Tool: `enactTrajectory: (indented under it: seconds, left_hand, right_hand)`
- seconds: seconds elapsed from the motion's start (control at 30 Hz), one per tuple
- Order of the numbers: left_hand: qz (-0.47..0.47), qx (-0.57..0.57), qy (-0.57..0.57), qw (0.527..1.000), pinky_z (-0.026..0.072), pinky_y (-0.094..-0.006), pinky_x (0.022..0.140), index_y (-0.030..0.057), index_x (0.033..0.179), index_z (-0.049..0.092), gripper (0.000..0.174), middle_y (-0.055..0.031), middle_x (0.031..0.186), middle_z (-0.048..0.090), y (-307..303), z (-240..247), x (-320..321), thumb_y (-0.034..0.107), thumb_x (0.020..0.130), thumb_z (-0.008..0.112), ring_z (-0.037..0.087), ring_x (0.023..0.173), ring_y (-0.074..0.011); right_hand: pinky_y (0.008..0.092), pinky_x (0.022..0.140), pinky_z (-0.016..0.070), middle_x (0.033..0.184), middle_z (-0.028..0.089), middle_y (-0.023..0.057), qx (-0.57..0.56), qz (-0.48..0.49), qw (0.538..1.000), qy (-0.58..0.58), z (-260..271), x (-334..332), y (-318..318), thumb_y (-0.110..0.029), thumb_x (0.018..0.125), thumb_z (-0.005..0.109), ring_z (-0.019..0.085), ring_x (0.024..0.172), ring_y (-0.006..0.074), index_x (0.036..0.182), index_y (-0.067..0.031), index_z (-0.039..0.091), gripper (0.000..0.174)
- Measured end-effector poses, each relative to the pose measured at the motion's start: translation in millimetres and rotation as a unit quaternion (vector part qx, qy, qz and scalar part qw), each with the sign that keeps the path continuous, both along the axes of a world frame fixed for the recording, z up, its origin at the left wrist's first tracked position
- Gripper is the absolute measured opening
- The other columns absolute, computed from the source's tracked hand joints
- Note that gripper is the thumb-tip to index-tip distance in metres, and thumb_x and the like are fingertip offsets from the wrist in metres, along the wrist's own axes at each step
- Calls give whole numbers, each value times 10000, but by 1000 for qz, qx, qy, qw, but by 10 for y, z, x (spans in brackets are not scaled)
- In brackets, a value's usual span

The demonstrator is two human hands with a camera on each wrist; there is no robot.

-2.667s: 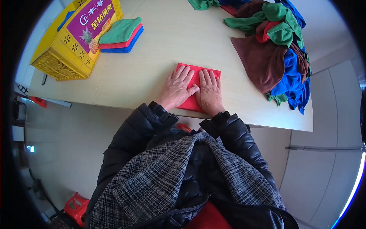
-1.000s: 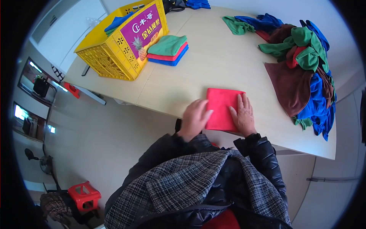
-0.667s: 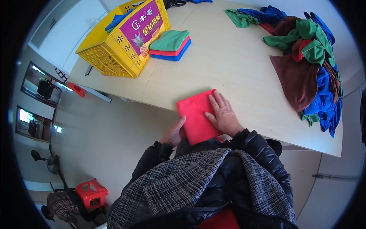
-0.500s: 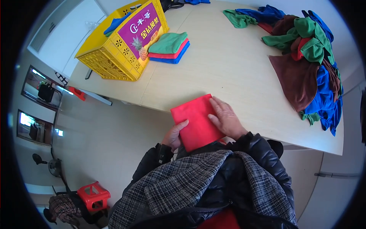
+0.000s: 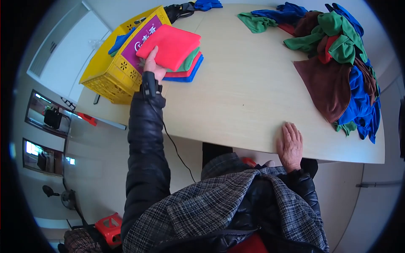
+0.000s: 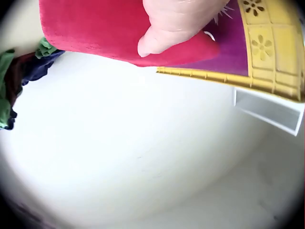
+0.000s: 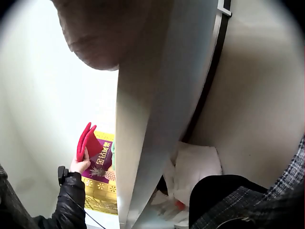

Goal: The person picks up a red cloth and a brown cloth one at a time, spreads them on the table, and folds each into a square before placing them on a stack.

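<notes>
My left hand (image 5: 154, 67) grips a folded red cloth (image 5: 172, 45) by its near edge, thumb on top. It overlaps the stack in the head view: a folded green cloth (image 5: 189, 60), a red one (image 5: 188, 72) and a blue one (image 5: 195, 74) at the bottom. In the left wrist view the thumb presses on the red cloth (image 6: 95, 28). The right wrist view shows the cloth (image 7: 88, 141) bent into two layers above the hand. My right hand (image 5: 290, 145) rests with straight fingers at the table's front edge, holding nothing.
A yellow crate (image 5: 110, 80) with a purple pineapple label stands beside the stack, a blue cloth (image 5: 121, 42) inside. A heap of loose cloths (image 5: 329, 80), brown, green, blue and red, lies on the table's (image 5: 240, 105) right. A red stool (image 5: 109, 227) stands on the floor.
The red cloth, pressed flat under both hands at first, has been lifted off the front edge. My left hand has carried it left and forward to the stack; my right hand has let go and moved right.
</notes>
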State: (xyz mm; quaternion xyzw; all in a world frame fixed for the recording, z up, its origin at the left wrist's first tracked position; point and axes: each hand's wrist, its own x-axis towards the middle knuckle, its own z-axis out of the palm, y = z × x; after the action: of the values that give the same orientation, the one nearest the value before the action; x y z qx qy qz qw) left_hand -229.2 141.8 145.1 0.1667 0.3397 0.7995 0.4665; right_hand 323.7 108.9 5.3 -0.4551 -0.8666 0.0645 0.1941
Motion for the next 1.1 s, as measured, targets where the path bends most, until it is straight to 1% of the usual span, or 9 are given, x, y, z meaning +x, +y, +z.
enactTrajectory:
  seconds: [0.17, 0.27, 0.4, 0.53, 0.8, 0.83, 0.93, 1.03, 1.1]
  left_hand:
    - [27, 24, -62, 997, 475, -491, 1066, 93, 1322, 598, 419, -91, 1315, 655, 612, -423, -454, 254, 947, 697, 592, 1252, -292]
    - [80, -56, -177, 979, 523, -487, 1004, 83, 1292, 622, 401, -91, 1264, 685, 792, -833, -700, 288, 954, 687, 640, 1181, -288]
    - [-19, -25, -254, 967, 552, -487, 956, 69, 1254, 643, 360, -93, 1204, 712, 911, -975, -1204, 294, 972, 659, 676, 1115, -293]
    - [34, -38, -229, 972, 545, -473, 964, 49, 1242, 642, 340, -100, 1208, 710, 924, -387, -1062, 258, 973, 662, 663, 1134, -294]
    - [19, -5, -180, 984, 549, -480, 959, 54, 1235, 643, 324, -98, 1175, 725, 1142, -72, -1089, 266, 991, 626, 682, 1100, -296]
    - [17, -5, -180, 984, 549, -480, 959, 54, 1235, 643, 324, -98, 1175, 725, 1139, -94, -1058, 266, 991, 626, 682, 1100, -296]
    - [23, 5, -59, 998, 540, -485, 978, 63, 1270, 628, 348, -99, 1213, 711, 1003, -257, -842, 269, 990, 626, 667, 1133, -297]
    - [59, -49, -109, 991, 525, -488, 1007, 68, 1306, 607, 374, -100, 1270, 685, 892, -634, -684, 273, 994, 620, 647, 1172, -294]
    - [49, -43, -154, 986, 520, -489, 1017, 70, 1315, 600, 378, -100, 1289, 674, 845, -1000, -835, 274, 998, 614, 640, 1184, -291]
  right_hand:
    - [487, 1211, 243, 1515, 457, 155, -6, -28, 1000, -8, 3, -29, 5, -290, 942, 540, 350, 1454, 349, 1435, -36, 494, 556]
    - [487, 1216, 234, 1525, 447, 146, -13, -33, 999, -12, 2, -42, 19, -295, 932, 541, 337, 1463, 343, 1441, -44, 490, 570]
    - [491, 1206, 254, 1524, 450, 154, -15, -37, 999, -20, 2, -45, 23, -280, 931, 527, 346, 1457, 354, 1448, -47, 489, 568]
    - [495, 1187, 291, 1504, 473, 175, -4, -35, 999, -20, -4, -56, 18, -258, 940, 509, 377, 1436, 377, 1429, -30, 509, 539]
    - [499, 1183, 302, 1501, 477, 172, 0, -39, 999, -25, -28, -55, 34, -252, 933, 507, 392, 1426, 379, 1421, -33, 516, 535]
    - [499, 1183, 303, 1500, 478, 171, 2, -37, 999, -25, -27, -52, 36, -251, 932, 508, 394, 1425, 379, 1421, -34, 516, 535]
    - [498, 1183, 304, 1499, 480, 170, 4, -36, 999, -24, -39, -37, 30, -249, 930, 509, 396, 1424, 379, 1421, -35, 516, 536]
    - [497, 1183, 305, 1497, 482, 169, 6, -39, 999, -23, -43, -33, 34, -246, 926, 512, 397, 1423, 379, 1421, -37, 516, 538]
    - [497, 1183, 305, 1496, 483, 169, 6, -36, 999, -15, -41, -29, 38, -243, 921, 517, 396, 1423, 379, 1418, -36, 518, 539]
